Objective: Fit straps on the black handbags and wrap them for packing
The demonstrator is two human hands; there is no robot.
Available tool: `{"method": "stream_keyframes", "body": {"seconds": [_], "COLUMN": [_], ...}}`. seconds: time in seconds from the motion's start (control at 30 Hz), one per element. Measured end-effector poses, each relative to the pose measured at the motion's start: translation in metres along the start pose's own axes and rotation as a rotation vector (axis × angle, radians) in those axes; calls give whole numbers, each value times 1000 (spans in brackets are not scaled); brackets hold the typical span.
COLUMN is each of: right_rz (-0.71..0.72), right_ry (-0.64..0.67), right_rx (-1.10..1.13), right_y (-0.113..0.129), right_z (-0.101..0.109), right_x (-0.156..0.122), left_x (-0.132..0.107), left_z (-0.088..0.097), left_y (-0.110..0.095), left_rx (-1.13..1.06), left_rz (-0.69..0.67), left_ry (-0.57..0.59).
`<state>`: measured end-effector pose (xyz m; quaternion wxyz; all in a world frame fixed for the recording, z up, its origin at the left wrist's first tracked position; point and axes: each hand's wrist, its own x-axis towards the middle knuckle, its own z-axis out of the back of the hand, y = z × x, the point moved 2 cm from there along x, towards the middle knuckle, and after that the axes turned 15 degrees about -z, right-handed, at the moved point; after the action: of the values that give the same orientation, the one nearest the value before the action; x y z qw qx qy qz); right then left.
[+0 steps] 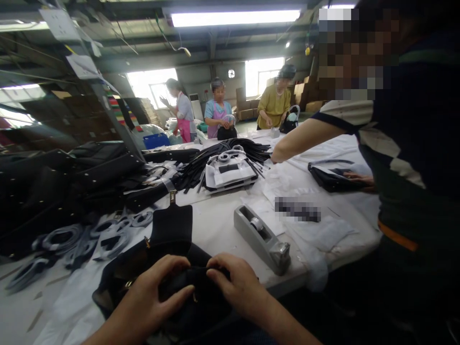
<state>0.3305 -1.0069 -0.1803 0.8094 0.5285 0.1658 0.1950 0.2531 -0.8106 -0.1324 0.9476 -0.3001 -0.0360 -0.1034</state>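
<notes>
A black handbag lies at the near edge of the white table, its flap raised away from me. My left hand curls over the bag's near side, thumb pressed on the black material. My right hand grips the same edge from the right, fingers closed on it. Both hands hold the bag between them.
A grey tape dispenser stands just right of the bag. Wrapped handles and a pile of black bags fill the left. A person at the right reaches over the table. Three more people work at the far end.
</notes>
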Motion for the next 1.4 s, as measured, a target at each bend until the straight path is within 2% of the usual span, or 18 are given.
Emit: {"method": "stream_keyframes", "body": {"seconds": [0.13, 0.23, 0.3, 0.4, 0.5, 0.57, 0.67, 0.73, 0.83, 1.0, 1.2, 1.4], "right_rz": [-68, -98, -105, -90, -65, -67, -94, -108, -112, -128, -145, -145], "right_ry": [16, 68, 124, 173, 180, 233, 332, 351, 342, 286, 183, 82], "right_rx": [116, 238, 296, 314, 316, 339, 351, 354, 369, 340, 286, 376], "right_y": [1, -1, -3, -2, 1, 2, 1, -1, -2, 4, 6, 2], "right_z": [-9, -14, -15, -14, -11, -10, -11, -12, -15, -19, -24, -35], "right_x": [0, 1, 2, 2, 3, 3, 3, 2, 0, -8, -17, -25], "left_x": [2, 5, 7, 9, 12, 13, 9, 5, 3, 7, 15, 17], "left_z": [2, 0, -1, 6, 22, 31, 38, 39, 39, 43, 37, 25], "left_y": [5, 9, 8, -1, -11, -11, 0, 8, 9, -5, -8, -1], "left_rx": [-64, -249, -391, -395, -143, -76, -150, -234, -332, -249, -254, -201], "left_rz": [160, 312, 359, 357, 265, 220, 285, 350, 392, 434, 357, 324], "left_ry": [3, 70, 134, 234, 240, 262, 291, 284, 309, 362, 395, 334]}}
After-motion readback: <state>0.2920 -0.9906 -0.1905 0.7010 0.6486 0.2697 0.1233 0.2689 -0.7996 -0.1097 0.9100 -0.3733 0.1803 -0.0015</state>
